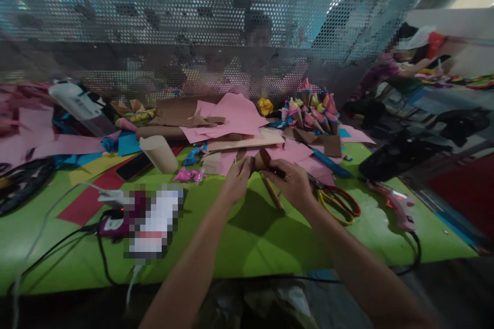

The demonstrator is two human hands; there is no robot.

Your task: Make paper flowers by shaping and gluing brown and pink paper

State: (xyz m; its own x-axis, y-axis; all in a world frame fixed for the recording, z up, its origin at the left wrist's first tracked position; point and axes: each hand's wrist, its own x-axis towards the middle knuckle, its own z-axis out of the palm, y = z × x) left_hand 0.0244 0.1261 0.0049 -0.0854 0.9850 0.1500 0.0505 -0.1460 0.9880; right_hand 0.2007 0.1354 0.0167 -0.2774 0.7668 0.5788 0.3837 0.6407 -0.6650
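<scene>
A small roll of brown paper [262, 160] is held between my two hands above the green table [247, 252]. My left hand [240, 177] pinches its left side. On the right side, my right hand [289, 177] has its fingers closed on the roll's edge. Below the hands a thin brown stick or strip [275, 195] lies on the table. Scissors with red and yellow handles [341, 205] are just right of my right hand. Pink paper sheets [235, 118] are piled behind the hands.
A pink glue gun [401, 208] with a black cable lies at the right. Several wrapped paper cones [309, 110] stand at the back. A cardboard tube [160, 154], a dark phone [135, 165] and a power strip [111, 225] occupy the left. A person [382, 69] is at the far right.
</scene>
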